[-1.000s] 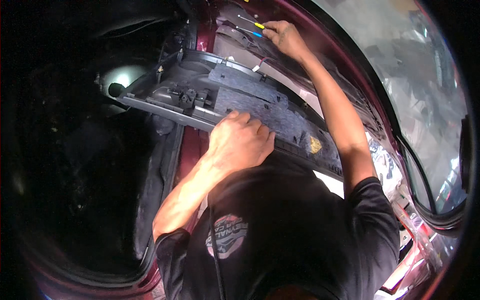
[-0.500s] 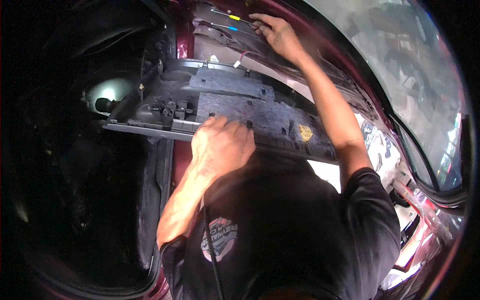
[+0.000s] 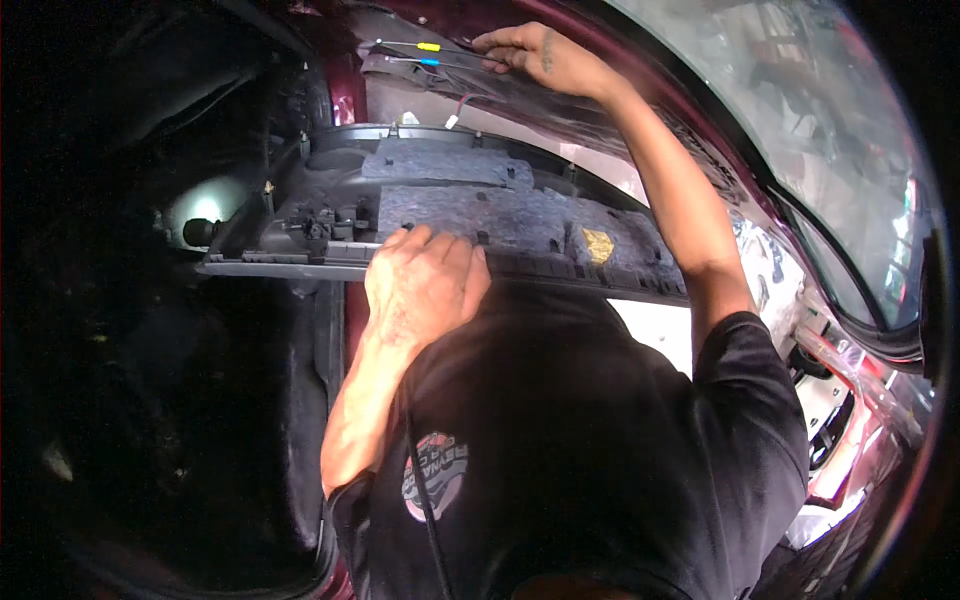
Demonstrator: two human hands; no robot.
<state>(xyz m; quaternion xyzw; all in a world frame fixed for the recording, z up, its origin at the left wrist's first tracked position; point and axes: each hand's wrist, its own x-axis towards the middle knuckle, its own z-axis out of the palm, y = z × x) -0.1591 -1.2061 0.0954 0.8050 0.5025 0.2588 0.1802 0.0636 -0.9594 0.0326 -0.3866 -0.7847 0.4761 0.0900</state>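
My left hand (image 3: pixel 425 285) is closed over the near edge of a black car door panel (image 3: pixel 290 268), fingers curled onto its back side. The panel is tilted, with its back facing up. Grey-blue felt pads (image 3: pixel 450 215) and a yellow sticker (image 3: pixel 598 246) are on that back. Beyond it, my right hand (image 3: pixel 555 62) is raised at the car door, its fingers pinched around thin dark cables. One cable carries a yellow sleeve (image 3: pixel 428 47), the other a blue sleeve (image 3: pixel 429 62); their bare ends point left. The exact grip on each cable is partly hidden by my fingers.
A white connector (image 3: pixel 452 121) on a reddish wire hangs behind the panel. Clips (image 3: pixel 268 190) stand up along the panel's edge. Door window glass (image 3: pixel 800 130) is at the upper right. The dark car interior (image 3: pixel 180 400) fills the left, with a bright light spot.
The view has shifted a little, so the panel and cables sit further left. My right hand has turned slightly, its fingers still at the cables. My left hand keeps its hold on the panel.
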